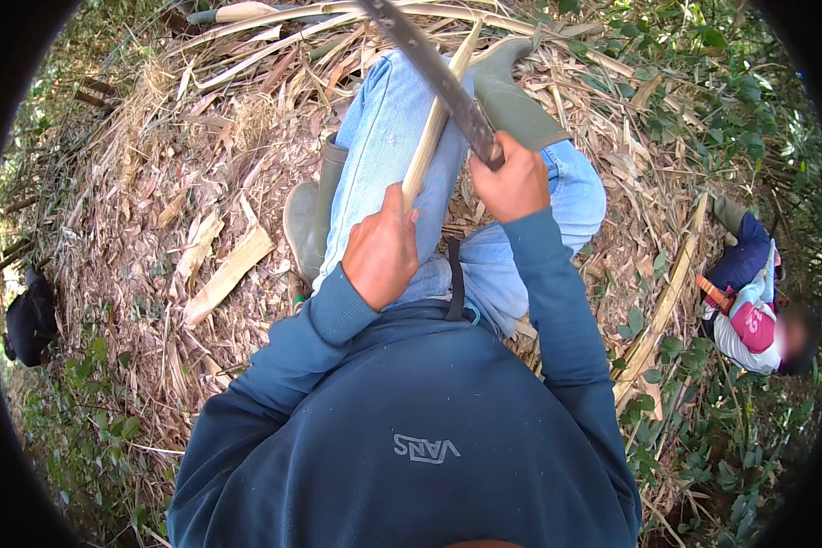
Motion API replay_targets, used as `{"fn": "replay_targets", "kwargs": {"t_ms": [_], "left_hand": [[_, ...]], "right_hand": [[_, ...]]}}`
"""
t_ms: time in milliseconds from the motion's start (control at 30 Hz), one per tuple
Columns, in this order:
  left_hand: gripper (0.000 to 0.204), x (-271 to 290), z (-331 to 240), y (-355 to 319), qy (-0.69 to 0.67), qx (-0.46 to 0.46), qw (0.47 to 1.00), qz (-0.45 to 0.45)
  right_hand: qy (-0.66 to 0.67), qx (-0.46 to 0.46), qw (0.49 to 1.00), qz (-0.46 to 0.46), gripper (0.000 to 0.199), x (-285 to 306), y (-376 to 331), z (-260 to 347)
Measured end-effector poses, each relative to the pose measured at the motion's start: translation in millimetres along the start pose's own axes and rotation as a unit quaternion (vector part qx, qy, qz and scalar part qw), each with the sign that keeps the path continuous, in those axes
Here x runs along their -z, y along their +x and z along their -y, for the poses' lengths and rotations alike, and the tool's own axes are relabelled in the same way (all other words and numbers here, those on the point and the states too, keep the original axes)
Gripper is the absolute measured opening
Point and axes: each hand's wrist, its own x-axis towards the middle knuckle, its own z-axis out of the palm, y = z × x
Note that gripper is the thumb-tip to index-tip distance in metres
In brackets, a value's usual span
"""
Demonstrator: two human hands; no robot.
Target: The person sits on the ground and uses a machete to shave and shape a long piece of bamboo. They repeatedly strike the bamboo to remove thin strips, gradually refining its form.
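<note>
Seated person holds a long blade across a pale strip

Through the head camera I look down on two bare hands above bent legs in light blue jeans [384, 137]. The left hand [381, 248] is closed around the near end of one pale strip [426, 151], woody in look, which slants up and away over the left leg. The right hand [513, 180] is wrapped around the near end of one long dark blade [425, 64], which crosses the strip toward its far end. I cannot tell whether metal and strip touch.

The step in hand looks to me like working the strip with the blade. To do it well, I would pin the near end firmly, lay the blade at a shallow angle and make light, even strokes away from the left hand. The leg sits right beneath, so I would guard against a slip into the denim.

Counting: two hands, one blade, one held strip and two green boots [521, 96]. Two broad pale pieces [233, 277] lie on the ground at left, and one long strip [662, 315] lies at right. The litter of shavings [128, 237] is past counting. One other person [749, 292] is at far right; a dark shape [32, 315] at far left is unclear.
</note>
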Motion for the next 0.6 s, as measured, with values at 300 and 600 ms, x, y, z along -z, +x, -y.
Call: {"fn": "replay_targets", "kwargs": {"t_ms": [300, 600], "left_hand": [[0.029, -1.3, 13.6, -7.9, 0.023, -0.019, 0.999, 0.020], [0.019, 16.8, 3.7, 10.6, -0.068, 0.043, 0.997, 0.018]], "right_hand": [[0.006, 0.074, 0.994, 0.081, 0.014, 4.0, -72.0, 1.8], [0.003, 0.045, 0.996, 0.077, 0.019, 13.7, -53.2, 15.6]]}}
